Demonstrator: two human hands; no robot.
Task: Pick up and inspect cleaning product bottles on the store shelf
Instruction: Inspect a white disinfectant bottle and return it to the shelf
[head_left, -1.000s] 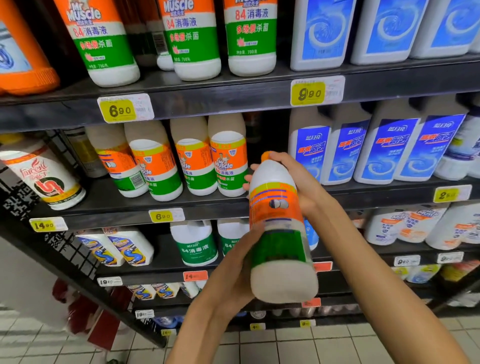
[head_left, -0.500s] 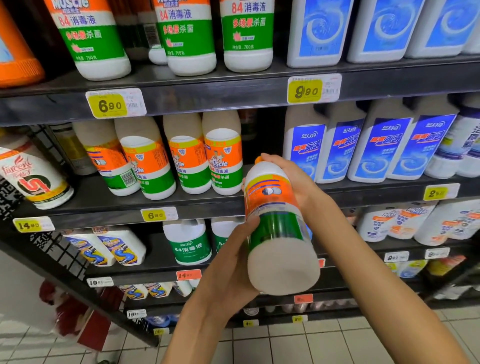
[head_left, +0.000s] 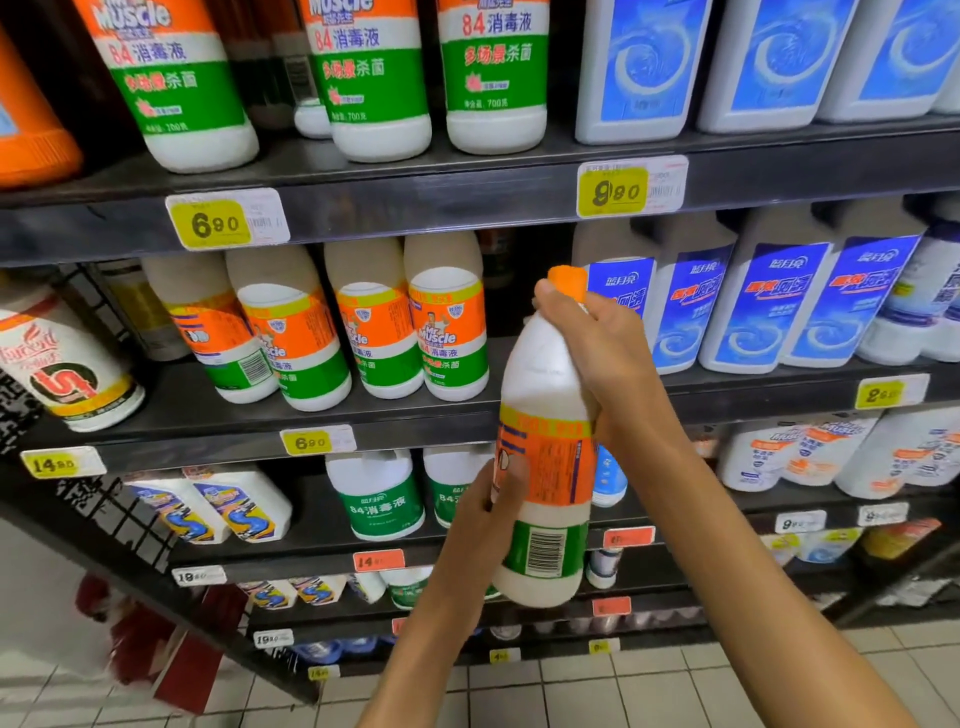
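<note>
I hold a white disinfectant bottle (head_left: 545, 467) with an orange cap and an orange and green label upright in front of the shelves. Its back faces me, with small print and a barcode showing. My right hand (head_left: 597, 353) grips the neck and shoulder just under the cap. My left hand (head_left: 488, 514) holds the lower body from the left, thumb on the label. Several matching bottles (head_left: 447, 322) stand on the middle shelf (head_left: 197, 421) to the left.
Blue-labelled white bottles (head_left: 753, 306) fill the shelf to the right. Larger orange and green bottles (head_left: 374, 78) stand on the top shelf above yellow price tags (head_left: 223, 221). Lower shelves carry green-labelled jugs (head_left: 379, 499) and drain cleaner packs. Tiled floor lies below.
The bottle has swung from tilted, base toward me, to upright and turned so its barcode side faces me. My right hand rose with the neck.
</note>
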